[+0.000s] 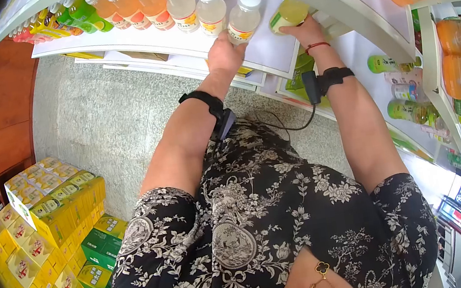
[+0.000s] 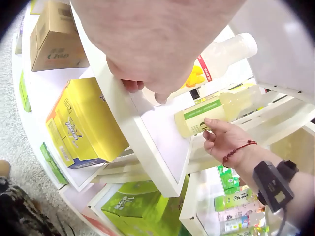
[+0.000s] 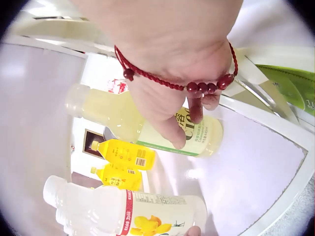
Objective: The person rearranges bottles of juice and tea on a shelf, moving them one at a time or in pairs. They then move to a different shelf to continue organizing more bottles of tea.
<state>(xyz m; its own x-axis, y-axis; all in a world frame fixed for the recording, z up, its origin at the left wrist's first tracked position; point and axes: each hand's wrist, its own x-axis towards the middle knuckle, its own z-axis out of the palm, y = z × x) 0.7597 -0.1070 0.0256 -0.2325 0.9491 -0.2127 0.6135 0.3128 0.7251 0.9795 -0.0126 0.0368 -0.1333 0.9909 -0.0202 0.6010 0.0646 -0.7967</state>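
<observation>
My right hand (image 1: pixel 306 32) grips a pale yellow-green drink bottle (image 3: pixel 110 115) round its labelled lower half, thumb on one side and fingers on the other. The bottle stands near the end of the white shelf (image 1: pixel 268 53). To its left, my left hand (image 1: pixel 225 53) holds the lower part of a clear, white-capped drink bottle (image 1: pixel 245 15) with yellow fruit on its label. In the left wrist view the back of that hand covers most of its grip, with fingertips low by the shelf's front edge.
A row of white-capped peach bottles (image 1: pixel 149 5) and clear bottles continues left along the shelf. Yellow bottles (image 3: pixel 130 155) stand farther back. Below are a yellow carton (image 2: pixel 86 123) and a green carton (image 2: pixel 140 204). Stacked yellow cases (image 1: pixel 63 209) stand on the floor at left.
</observation>
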